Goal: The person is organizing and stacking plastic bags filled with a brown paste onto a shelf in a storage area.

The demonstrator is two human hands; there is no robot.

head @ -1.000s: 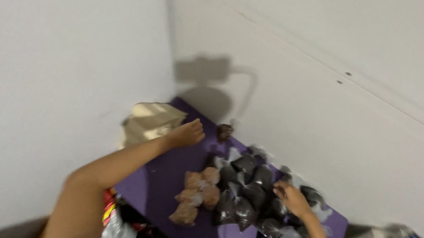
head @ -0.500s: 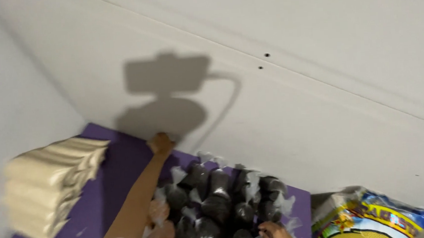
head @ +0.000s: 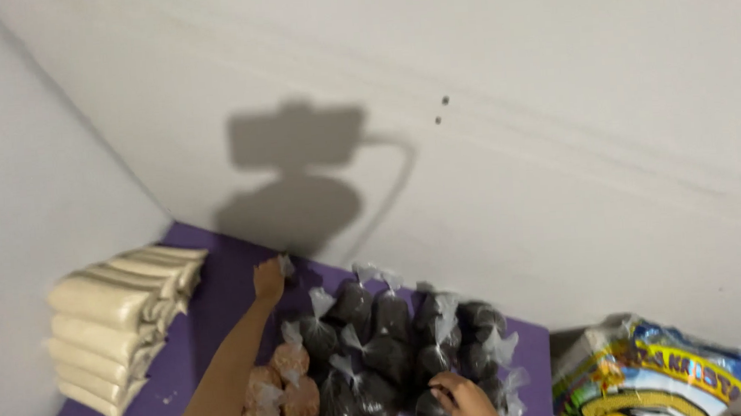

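Left hand (head: 268,279) was stretched out to the far edge of the purple surface (head: 215,329), fingers closed around the knotted top of a small clear bag (head: 287,267) right against the white wall (head: 469,142); bag contents hidden behind the hand. Right hand (head: 464,399) sat low and near, fingers curled onto one dark bag in the cluster, though whether it was really clamped on it or just touching could not be told.

Between the two hands lay the dark bags (head: 396,343): many small clear plastic pouches, knotted tops sticking up, filled with something blackish and grainy, plump and rounded, packed touching each other in rough rows. Judging from that, most of the dark ones were already lined up, with the row nearest the wall apparently being filled by the left hand; spare surface remained to the left of that hand.

Just near-side of the left forearm sat a few brown bags (head: 279,393), same pouch shape, reddish-brown lumpy filling.

Well to the left of the left hand was a stack of pale cream packets (head: 112,327), long, smooth, log-shaped, piled several high. Far right of the right hand stood a big glossy printed sack (head: 655,379), yellow, blue and red, crinkled
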